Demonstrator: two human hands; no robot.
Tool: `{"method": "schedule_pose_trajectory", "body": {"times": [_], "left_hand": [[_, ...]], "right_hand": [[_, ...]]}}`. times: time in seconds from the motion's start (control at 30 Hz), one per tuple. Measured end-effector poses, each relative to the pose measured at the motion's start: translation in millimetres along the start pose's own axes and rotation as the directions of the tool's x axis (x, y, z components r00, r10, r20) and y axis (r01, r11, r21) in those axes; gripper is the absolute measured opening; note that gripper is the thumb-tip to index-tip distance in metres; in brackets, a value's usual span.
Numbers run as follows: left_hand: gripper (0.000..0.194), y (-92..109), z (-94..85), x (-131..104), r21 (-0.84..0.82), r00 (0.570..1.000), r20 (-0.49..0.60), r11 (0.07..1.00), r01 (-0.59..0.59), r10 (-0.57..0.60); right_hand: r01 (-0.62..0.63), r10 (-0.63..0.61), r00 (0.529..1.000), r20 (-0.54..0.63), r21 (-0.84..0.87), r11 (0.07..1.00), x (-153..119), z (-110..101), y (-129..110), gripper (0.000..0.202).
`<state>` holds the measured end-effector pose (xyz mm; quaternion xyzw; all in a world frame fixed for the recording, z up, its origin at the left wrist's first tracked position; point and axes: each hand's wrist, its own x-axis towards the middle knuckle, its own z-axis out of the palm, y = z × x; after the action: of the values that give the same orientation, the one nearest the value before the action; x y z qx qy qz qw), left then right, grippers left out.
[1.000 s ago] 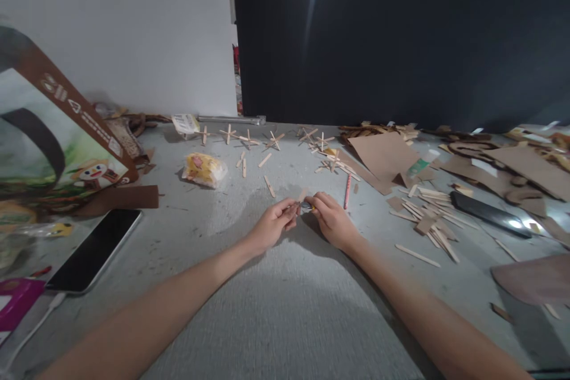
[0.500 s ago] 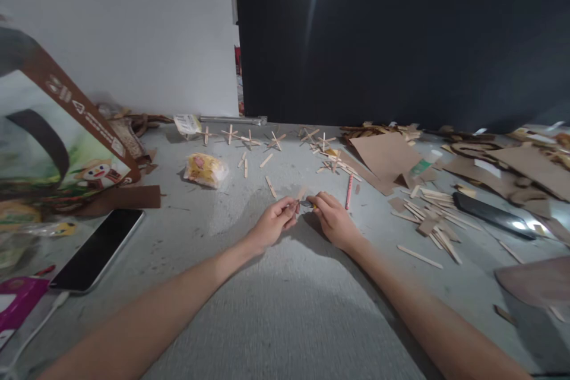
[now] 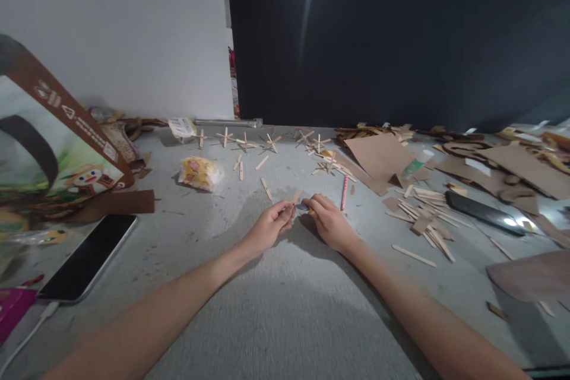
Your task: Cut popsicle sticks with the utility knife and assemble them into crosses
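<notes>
grey counter (image 3: 285,320): carries the wooden sticks, cardboard and both hands, which meet near its middle.
left hand (image 3: 266,227): fingers pinched closed on a small wooden stick (image 3: 296,195), whose pale end points up and away.
right hand (image 3: 329,222): fingers curled around a small tool (image 3: 301,206) with a dark end and a bit of yellow, close to the held stick; whether they touch cannot be told.
crossed sticks (image 3: 225,137): several stand or lean in a loose row along the back, already put together by the look of it.
loose sticks (image 3: 266,189): a few lie singly beyond the hands, not crossed, so work on them seems unfinished.
stick pile (image 3: 440,243): many plain sticks lie heaped to the right, seemingly unused.
red patterned rod (image 3: 344,192): just beyond the right hand.
clear packet (image 3: 200,173): sealed-looking, with something yellow and pink inside.
bottle (image 3: 417,164): white cap, green label, lying tilted by the cardboard (image 3: 378,154); its contents cannot be made out.
printed bag (image 3: 93,178): upright at the far left; its inside is hidden.
</notes>
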<state>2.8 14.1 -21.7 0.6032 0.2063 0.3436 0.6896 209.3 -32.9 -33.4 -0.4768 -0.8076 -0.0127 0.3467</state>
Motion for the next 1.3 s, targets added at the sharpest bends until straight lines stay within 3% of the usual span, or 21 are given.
{"method": "schedule_pose_trajectory", "body": {"times": [0.63,0.83,1.03,1.2,1.3], "left_hand": [[0.058,3.4,1.1,-1.4,0.030,1.000,-0.016,0.999,-0.023,0.023],[0.060,0.1,1.9,-0.4,0.019,0.998,0.053,0.999,-0.030,0.029],[0.056,0.9,0.7,-1.6,-0.016,1.000,-0.013,1.000,-0.018,0.017],[0.059,-3.6,-0.2,-1.2,0.012,0.999,0.040,1.000,-0.023,0.022],[0.057,-2.4,-1.1,-2.0,0.026,0.999,0.010,0.999,-0.032,0.032]], "right_hand": [[0.005,-0.005,1.000,-0.009,0.026,1.000,0.4,-1.4,-1.9,0.038],[0.024,-0.024,1.000,-0.006,0.035,0.999,-1.2,-0.5,-2.7,0.040],[0.006,-0.005,1.000,-0.021,0.021,1.000,-1.7,1.3,0.3,0.036],[0.035,-0.035,0.999,-0.015,0.017,0.999,-2.4,1.0,-1.2,0.035],[0.018,-0.018,1.000,-0.018,0.011,1.000,-1.9,0.5,-1.4,0.035]]}}
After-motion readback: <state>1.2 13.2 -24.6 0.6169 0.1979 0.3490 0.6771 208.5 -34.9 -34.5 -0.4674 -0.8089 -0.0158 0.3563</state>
